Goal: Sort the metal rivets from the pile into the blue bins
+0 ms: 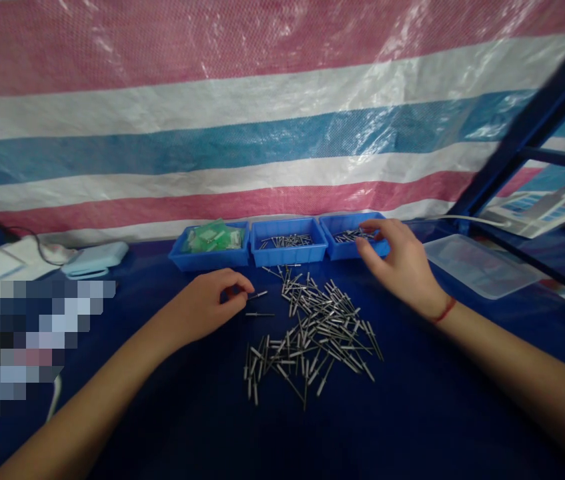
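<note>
Between the thumb and fingertips of my left hand (212,303) is a blind rivet (261,294), its end sticking out to the right. Another single rivet (260,314) lies on the dark blue surface just below it. A loose pile of silvery blind rivets (319,320) spreads between my two hands. My right hand (399,257) is over the front right of the right blue bin (342,251), thumb and index finger apart. Rivets (349,235) lie in that bin beside the fingertips. No rivet shows clearly in the right hand.
The middle blue bin (289,256) also holds rivets. In the left blue bin (207,261) are green and clear plastic packets (212,237). A translucent lid (482,265) lies at the right, near a blue metal frame (517,143). A light blue case (95,259) sits at the left. Striped sheeting hangs behind.
</note>
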Demonstrator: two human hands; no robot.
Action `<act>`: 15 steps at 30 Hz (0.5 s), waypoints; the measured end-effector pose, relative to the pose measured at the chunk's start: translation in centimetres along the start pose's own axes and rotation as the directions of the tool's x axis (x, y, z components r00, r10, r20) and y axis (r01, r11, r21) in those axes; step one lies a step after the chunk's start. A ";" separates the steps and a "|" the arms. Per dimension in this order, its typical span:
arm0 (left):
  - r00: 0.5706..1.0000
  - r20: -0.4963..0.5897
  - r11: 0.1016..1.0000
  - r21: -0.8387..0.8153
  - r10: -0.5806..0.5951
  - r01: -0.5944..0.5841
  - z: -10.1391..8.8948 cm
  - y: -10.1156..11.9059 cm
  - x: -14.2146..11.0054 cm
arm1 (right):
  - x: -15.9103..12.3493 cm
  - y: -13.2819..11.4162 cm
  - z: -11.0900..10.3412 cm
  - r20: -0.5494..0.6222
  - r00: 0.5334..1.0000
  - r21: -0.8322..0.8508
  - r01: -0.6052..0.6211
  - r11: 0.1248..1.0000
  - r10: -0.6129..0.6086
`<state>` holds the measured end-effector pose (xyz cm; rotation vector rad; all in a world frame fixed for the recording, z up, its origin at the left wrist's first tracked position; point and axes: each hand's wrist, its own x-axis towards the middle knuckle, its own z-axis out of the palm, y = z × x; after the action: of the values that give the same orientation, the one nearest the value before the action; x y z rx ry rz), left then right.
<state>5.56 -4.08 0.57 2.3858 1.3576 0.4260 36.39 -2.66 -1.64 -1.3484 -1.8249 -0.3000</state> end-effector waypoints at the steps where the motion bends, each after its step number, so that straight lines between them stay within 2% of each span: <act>1: 0.999 0.042 1.000 0.012 0.005 -0.006 0.0 0.0 -0.1 | -0.2 -0.6 -0.1 0.010 1.000 0.009 0.026 1.000 -0.026; 8: 0.993 0.112 0.994 0.108 0.022 -0.034 0.8 0.1 -0.2 | -1.2 -3.2 -0.6 0.071 0.990 0.109 0.112 0.988 -0.120; 15: 0.984 0.176 0.998 0.040 0.034 -0.041 1.0 0.4 -0.3 | -1.8 -4.5 -0.7 0.138 0.970 0.210 0.167 0.963 -0.198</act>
<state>6.14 -4.69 -0.17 2.4234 1.2573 0.1919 32.92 -6.13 -1.30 -1.0940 -2.0586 -0.1060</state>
